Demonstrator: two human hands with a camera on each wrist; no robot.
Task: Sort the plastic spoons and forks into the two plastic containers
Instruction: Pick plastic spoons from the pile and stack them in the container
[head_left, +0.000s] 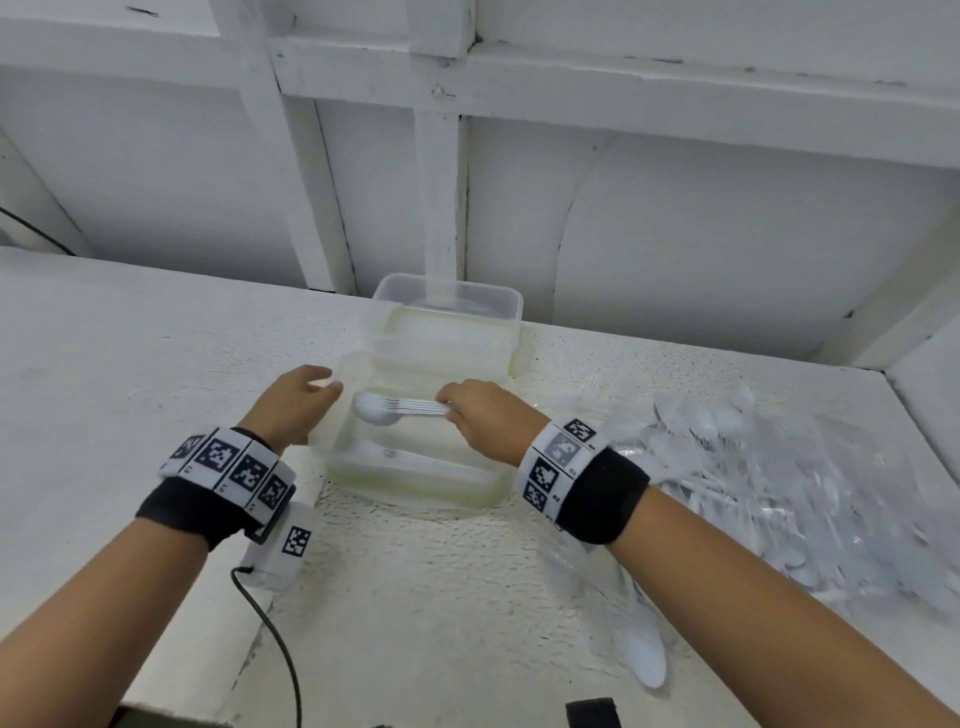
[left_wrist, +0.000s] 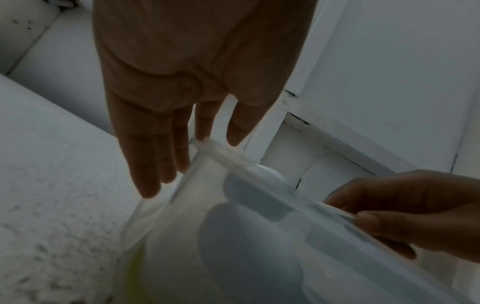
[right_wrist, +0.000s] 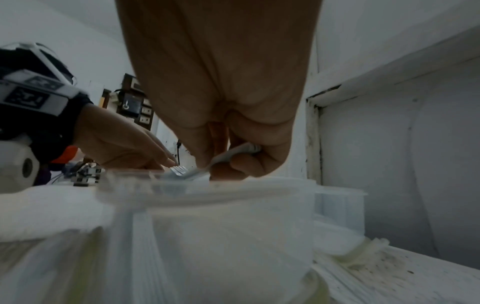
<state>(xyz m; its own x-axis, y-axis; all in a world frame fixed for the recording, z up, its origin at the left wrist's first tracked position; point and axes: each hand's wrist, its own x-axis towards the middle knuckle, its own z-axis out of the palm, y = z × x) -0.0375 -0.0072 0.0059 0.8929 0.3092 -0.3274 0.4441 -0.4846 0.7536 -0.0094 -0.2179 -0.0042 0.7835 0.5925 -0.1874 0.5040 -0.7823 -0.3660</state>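
My right hand (head_left: 480, 415) grips a stack of white plastic spoons (head_left: 400, 408) by the handles and holds them level over the near clear container (head_left: 415, 493). Their bowls point left. The fingers curl round the handles (right_wrist: 233, 154) just above the rim. My left hand (head_left: 311, 395) rests with straight fingers (left_wrist: 155, 164) against the container's left rim (left_wrist: 221, 154). Another white stack (head_left: 400, 454) lies on the bottom of this container. A second clear container (head_left: 447, 296) stands right behind it, and I cannot make out anything in it.
A big loose pile of white plastic cutlery (head_left: 779, 467) in clear wrapping covers the table's right side, with one spoon (head_left: 644, 654) near the front edge. A black cable (head_left: 280, 649) runs off the front left. A white panelled wall (head_left: 675, 234) stands close behind the containers.
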